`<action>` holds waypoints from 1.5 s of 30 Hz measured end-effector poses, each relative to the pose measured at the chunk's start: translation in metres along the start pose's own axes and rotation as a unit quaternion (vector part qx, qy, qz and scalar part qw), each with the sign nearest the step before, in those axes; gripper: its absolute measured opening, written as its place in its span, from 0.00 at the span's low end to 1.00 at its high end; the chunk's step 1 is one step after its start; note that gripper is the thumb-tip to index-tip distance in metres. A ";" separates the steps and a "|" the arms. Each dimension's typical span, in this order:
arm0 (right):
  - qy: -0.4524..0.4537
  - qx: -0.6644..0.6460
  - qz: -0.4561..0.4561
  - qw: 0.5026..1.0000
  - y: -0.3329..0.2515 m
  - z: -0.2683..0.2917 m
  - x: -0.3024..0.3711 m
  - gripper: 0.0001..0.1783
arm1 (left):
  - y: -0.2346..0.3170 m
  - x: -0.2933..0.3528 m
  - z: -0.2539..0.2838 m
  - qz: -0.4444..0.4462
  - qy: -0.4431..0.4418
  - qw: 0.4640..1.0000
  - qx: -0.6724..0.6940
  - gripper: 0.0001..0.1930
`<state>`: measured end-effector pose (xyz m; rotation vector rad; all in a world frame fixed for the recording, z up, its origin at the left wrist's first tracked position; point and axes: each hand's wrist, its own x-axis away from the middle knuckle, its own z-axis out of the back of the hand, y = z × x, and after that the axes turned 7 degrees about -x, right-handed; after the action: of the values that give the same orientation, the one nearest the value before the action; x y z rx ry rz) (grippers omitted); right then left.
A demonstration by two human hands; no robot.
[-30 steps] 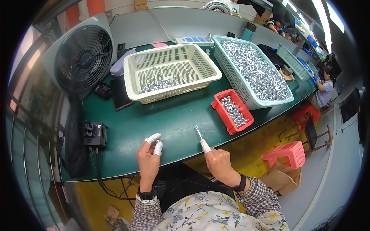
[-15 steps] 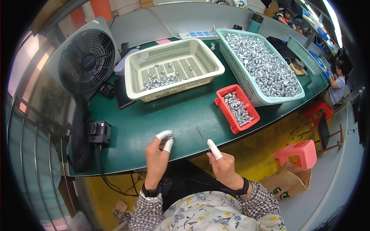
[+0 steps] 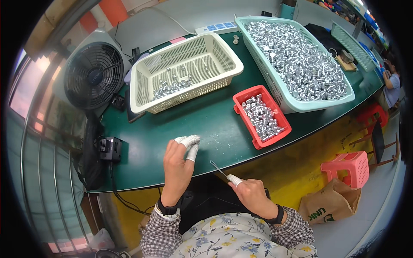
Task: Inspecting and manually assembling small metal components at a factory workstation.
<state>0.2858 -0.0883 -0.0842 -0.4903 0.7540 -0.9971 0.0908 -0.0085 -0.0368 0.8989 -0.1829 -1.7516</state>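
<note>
Over the front of the green table, my left hand has its white-wrapped fingertips pinched together. Whatever lies between them, if anything, is hidden. My right hand, low at the table's front edge, is closed around a thin metal tool with a narrow looped end, which points up and left toward my left hand. White wrapping covers a finger of that hand too. Beyond it, a red bin holds many small silver metal parts. Small bright flecks lie on the table between my left hand and the bin.
A cream basket with some silver parts stands at the back, and a light-blue basket heaped with them is behind the red bin. A fan and a small black device sit left. Pink stool and paper bag are at right.
My left hand has moved slightly up and right, its fingers curling closer together. My right hand has dropped lower, and the tool now tilts more to the left. The whole view has shifted slightly.
</note>
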 end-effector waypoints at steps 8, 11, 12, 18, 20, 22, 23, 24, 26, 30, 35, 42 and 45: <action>0.079 -0.092 0.029 0.992 0.027 0.026 0.018 0.13 | 0.033 -0.013 -0.028 0.004 0.081 0.997 -0.016 0.09; 0.102 -0.109 0.044 0.988 0.037 0.033 0.020 0.11 | 0.027 -0.011 -0.038 -0.034 0.022 0.993 -0.109 0.09; 0.112 -0.115 0.050 0.986 0.040 0.035 0.021 0.10 | 0.027 -0.010 -0.040 -0.051 -0.007 0.987 -0.153 0.09; 0.109 -0.128 0.049 0.985 0.047 0.048 0.023 0.11 | 0.044 -0.015 -0.042 -0.055 -0.005 0.986 -0.156 0.08; 0.099 -0.127 0.048 0.986 0.047 0.051 0.025 0.13 | 0.047 -0.014 -0.040 -0.056 0.011 0.985 -0.165 0.09; 0.104 -0.132 0.052 0.984 0.045 0.052 0.026 0.13 | 0.044 -0.008 -0.038 -0.033 -0.025 0.988 -0.150 0.08; 0.111 -0.136 0.053 0.983 0.044 0.053 0.026 0.13 | 0.042 -0.004 -0.036 -0.011 -0.062 0.989 -0.132 0.08; 0.117 -0.140 0.054 0.982 0.041 0.052 0.026 0.13 | 0.041 -0.002 -0.032 0.011 -0.099 0.989 -0.113 0.08; 0.119 -0.147 0.049 0.981 0.035 0.052 0.028 0.12 | 0.043 -0.001 -0.021 0.117 -0.118 0.985 0.048 0.08; 0.133 -0.170 0.027 0.976 0.015 0.053 0.032 0.10 | 0.046 0.005 0.009 0.314 -0.148 0.837 0.423 0.10; 0.142 -0.230 -0.019 0.963 -0.003 0.049 0.032 0.08 | 0.039 0.016 0.029 0.367 -0.165 0.744 0.532 0.12; 0.144 -0.260 -0.010 0.955 -0.023 0.053 0.039 0.06 | 0.034 0.015 0.063 0.337 -0.192 0.755 0.528 0.10; 0.153 -0.247 0.003 0.957 -0.028 0.055 0.041 0.06 | 0.044 -0.004 0.085 0.331 -0.177 0.792 0.481 0.09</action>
<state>0.3250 -0.1357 -0.0434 -0.7718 1.2975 -0.8853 0.0691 -0.0477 0.0482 0.9955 -1.5592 -1.0588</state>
